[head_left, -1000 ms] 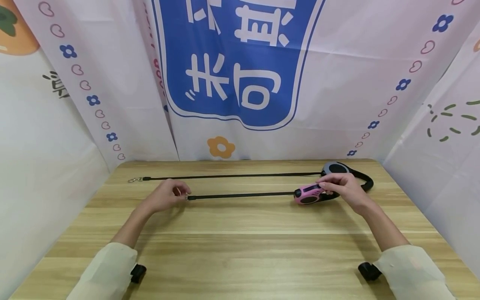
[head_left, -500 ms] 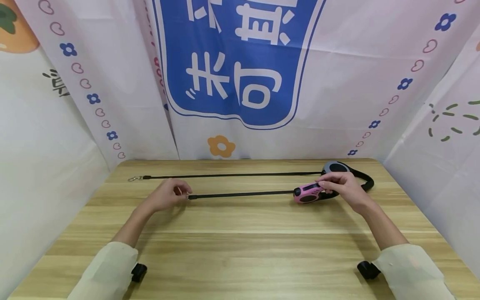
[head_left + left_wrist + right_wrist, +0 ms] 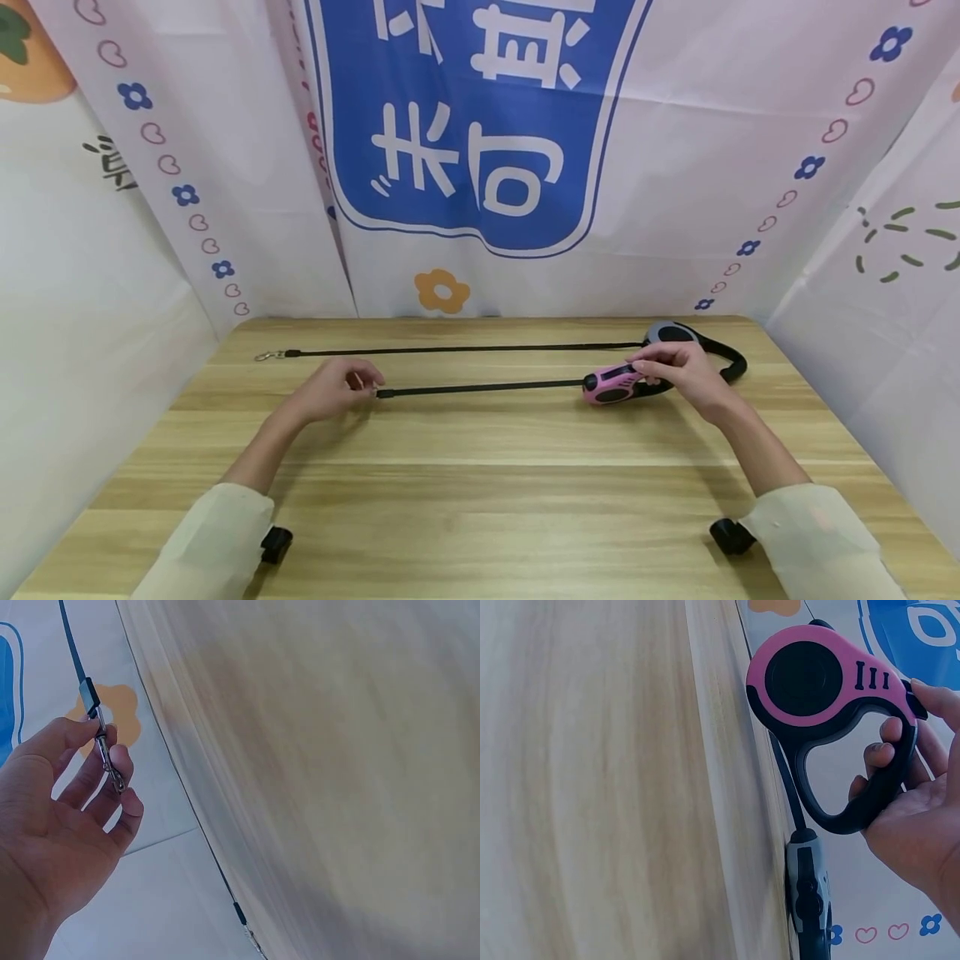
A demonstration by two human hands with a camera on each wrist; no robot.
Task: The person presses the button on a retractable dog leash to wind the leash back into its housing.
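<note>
My right hand (image 3: pixel 686 375) grips the black handle of a pink-and-black retractable dog leash (image 3: pixel 609 386). In the right wrist view its fingers curl through the handle loop, and the thumb lies at the black button. From the casing a black strap (image 3: pixel 480 387) runs out to the left. At its end, my left hand (image 3: pixel 71 802) pinches a metal snap hook (image 3: pixel 105 750) between thumb and fingers. Behind lies a second leash, grey and black (image 3: pixel 671 335), with its own strap (image 3: pixel 465 349) stretched out to a snap hook (image 3: pixel 270 356) at the left.
A wood-grain table (image 3: pixel 480 517) lies under both hands. White printed cloth (image 3: pixel 675 208) hangs along the table's back and both sides. Each sleeve has a black device (image 3: pixel 731 536) by it near the front.
My right hand and the pink leash casing have shifted slightly to the left. The left hand keeps its pinch on the snap hook, almost still. The grey leash stays put.
</note>
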